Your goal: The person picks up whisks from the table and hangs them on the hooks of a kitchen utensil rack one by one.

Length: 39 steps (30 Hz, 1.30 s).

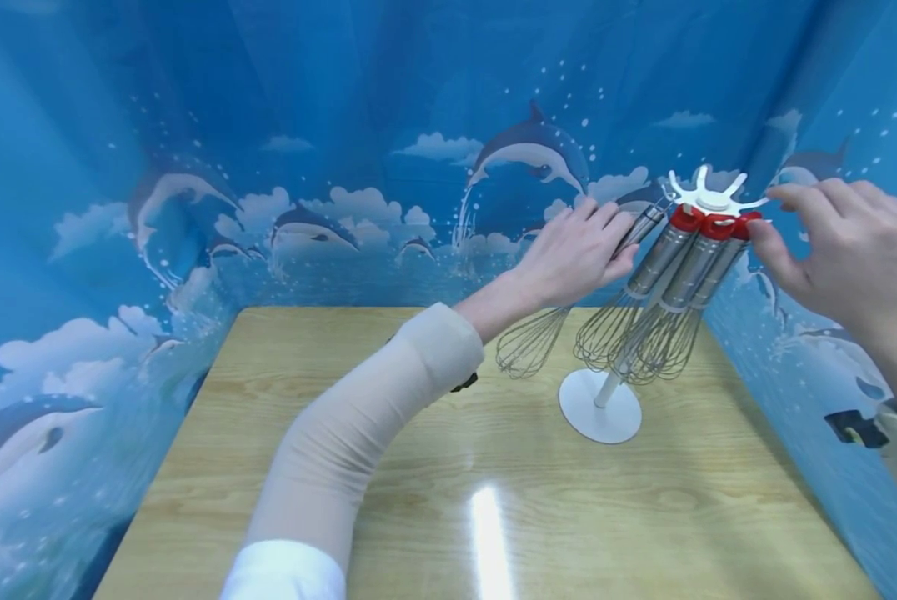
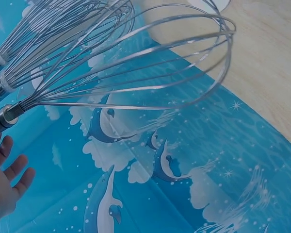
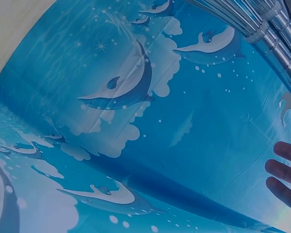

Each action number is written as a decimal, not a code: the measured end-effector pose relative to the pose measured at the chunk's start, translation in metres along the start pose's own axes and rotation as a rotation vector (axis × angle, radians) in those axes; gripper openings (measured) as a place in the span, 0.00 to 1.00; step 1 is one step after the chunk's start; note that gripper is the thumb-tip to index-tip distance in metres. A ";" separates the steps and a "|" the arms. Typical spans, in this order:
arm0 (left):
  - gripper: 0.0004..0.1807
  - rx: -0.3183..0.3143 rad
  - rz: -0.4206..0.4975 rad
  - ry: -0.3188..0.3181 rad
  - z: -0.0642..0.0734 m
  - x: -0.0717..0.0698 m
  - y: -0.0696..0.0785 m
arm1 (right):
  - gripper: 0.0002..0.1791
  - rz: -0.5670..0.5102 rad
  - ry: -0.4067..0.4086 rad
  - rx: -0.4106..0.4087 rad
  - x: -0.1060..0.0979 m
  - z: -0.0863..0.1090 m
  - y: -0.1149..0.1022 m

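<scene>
A white whisk stand (image 1: pixel 711 200) with several curved hooks rises from a round base (image 1: pixel 600 421). Several steel whisks with red collars (image 1: pixel 662 258) hang from it, their wire loops downward. My left hand (image 1: pixel 572 254) grips another steel whisk (image 1: pixel 529 343) by its handle at the stand's left side. That whisk's top loop is beside a left hook; whether it hangs there I cannot tell. Its wire balloon fills the upper left wrist view (image 2: pixel 150 92). At the stand's right, my right hand (image 1: pixel 854 250) pinches a hook between thumb and forefinger; the other fingers show in the right wrist view (image 3: pixel 283 170).
The stand is on a light wooden table (image 1: pixel 388 517), toward its back right. Blue dolphin-printed curtains (image 1: pixel 306 125) enclose the table at the back and both sides. A bright light reflection lies near the front of the tabletop.
</scene>
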<state>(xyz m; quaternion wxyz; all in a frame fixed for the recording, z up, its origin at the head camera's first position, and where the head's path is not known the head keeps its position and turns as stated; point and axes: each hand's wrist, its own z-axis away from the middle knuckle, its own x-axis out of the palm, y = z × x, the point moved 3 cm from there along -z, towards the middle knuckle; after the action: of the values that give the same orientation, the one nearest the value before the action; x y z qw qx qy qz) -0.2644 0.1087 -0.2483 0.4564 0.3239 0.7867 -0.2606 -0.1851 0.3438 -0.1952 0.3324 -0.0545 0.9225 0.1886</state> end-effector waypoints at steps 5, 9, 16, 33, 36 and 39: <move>0.22 0.002 0.030 0.010 0.001 0.004 0.002 | 0.50 0.005 -0.005 -0.001 -0.002 0.000 -0.001; 0.20 0.012 0.063 0.044 0.003 0.006 0.004 | 0.49 0.013 -0.007 -0.011 -0.003 0.000 -0.001; 0.19 0.024 0.072 0.094 0.005 0.009 0.002 | 0.51 0.020 -0.046 0.021 0.000 -0.002 -0.001; 0.18 0.018 0.136 0.136 0.018 0.012 0.004 | 0.41 -0.059 0.082 -0.066 0.009 -0.013 -0.003; 0.18 0.011 0.136 0.145 0.020 0.012 0.005 | 0.39 -0.068 0.090 -0.077 0.011 -0.013 -0.003; 0.18 0.001 0.120 0.139 0.022 0.012 0.006 | 0.38 -0.072 0.082 -0.079 0.012 -0.013 -0.003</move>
<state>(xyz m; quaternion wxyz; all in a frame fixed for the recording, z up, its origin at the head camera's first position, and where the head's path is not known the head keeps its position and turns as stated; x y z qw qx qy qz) -0.2522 0.1009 -0.2690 0.4153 0.3882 0.7954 -0.2100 -0.2013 0.3360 -0.1941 0.2985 -0.1085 0.9246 0.2101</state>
